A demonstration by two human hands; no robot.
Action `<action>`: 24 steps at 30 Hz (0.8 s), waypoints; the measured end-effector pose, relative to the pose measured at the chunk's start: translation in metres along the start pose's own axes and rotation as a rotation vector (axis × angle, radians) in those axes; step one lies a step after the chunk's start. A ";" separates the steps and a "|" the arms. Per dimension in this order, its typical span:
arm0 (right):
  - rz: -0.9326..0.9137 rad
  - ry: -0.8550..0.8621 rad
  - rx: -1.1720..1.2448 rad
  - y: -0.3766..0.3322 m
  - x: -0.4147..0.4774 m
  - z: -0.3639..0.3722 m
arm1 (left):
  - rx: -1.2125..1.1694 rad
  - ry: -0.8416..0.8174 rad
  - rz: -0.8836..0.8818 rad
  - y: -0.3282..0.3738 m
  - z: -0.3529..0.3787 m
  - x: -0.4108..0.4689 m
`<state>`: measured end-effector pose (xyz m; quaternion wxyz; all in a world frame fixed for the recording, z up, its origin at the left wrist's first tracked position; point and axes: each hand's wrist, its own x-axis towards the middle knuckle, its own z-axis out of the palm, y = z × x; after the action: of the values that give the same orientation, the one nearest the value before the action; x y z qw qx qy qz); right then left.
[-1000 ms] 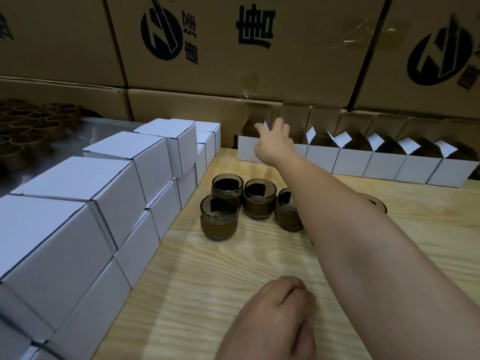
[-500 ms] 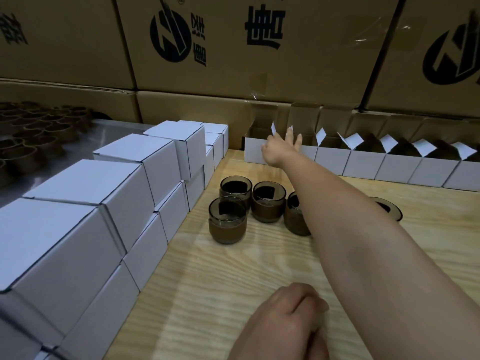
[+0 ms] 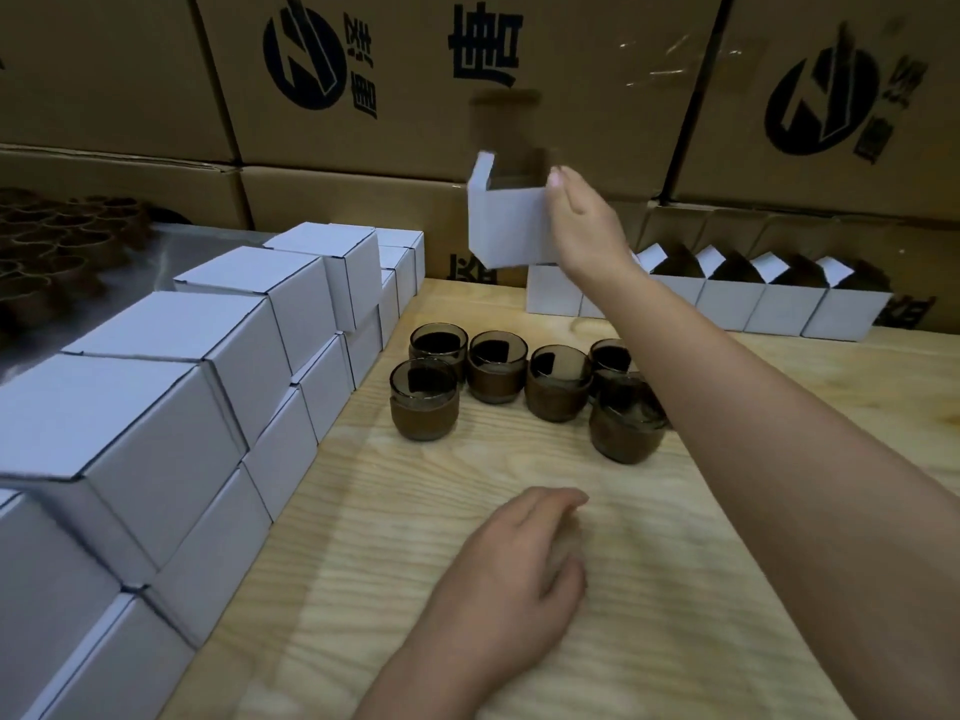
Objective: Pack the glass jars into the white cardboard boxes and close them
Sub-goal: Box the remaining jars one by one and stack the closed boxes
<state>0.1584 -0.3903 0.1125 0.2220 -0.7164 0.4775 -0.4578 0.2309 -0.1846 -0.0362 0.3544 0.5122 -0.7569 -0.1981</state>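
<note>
The brown cartons [image 3: 467, 70] wall off the back, so the only free travel is toward the person, over the bare front of the table [image 3: 675, 589]. The stack [image 3: 208, 366] of closed white boxes hems the left edge, and the row [image 3: 779, 309] of open boxes lines the back right. The box [image 3: 511, 231] is in the air above the back of the table, mouth up, flaps raised, slightly tilted. The right hand [image 3: 587, 226] grips it at its right wall. The 6 jars [image 3: 497, 366] stand bunched between it and the person, some touching. The best path is probably to bring the box down in front of the jars, not among them. The forearm should stay high over the 2 jars it crosses, and the box should land flat. The left hand [image 3: 524, 558] rests on the table with fingers loosely curled, holding nothing visible, free to fetch a jar.
</note>
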 end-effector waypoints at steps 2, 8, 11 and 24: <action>-0.007 0.109 0.067 -0.008 -0.035 -0.020 | -0.030 0.008 -0.072 -0.001 0.001 -0.001; -0.020 0.253 0.092 -0.003 -0.174 -0.046 | -0.238 0.144 -0.126 0.004 -0.007 0.001; -0.050 0.261 0.015 0.003 -0.232 -0.039 | -0.294 0.137 -0.137 0.008 -0.010 0.000; -0.124 0.485 -0.005 0.033 -0.270 -0.031 | -0.411 0.079 -0.150 0.006 -0.007 0.001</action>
<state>0.0817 -0.1615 -0.0175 0.0707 -0.6139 0.4731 -0.6279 0.2320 -0.1825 -0.0268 0.4648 0.4914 -0.6460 -0.3539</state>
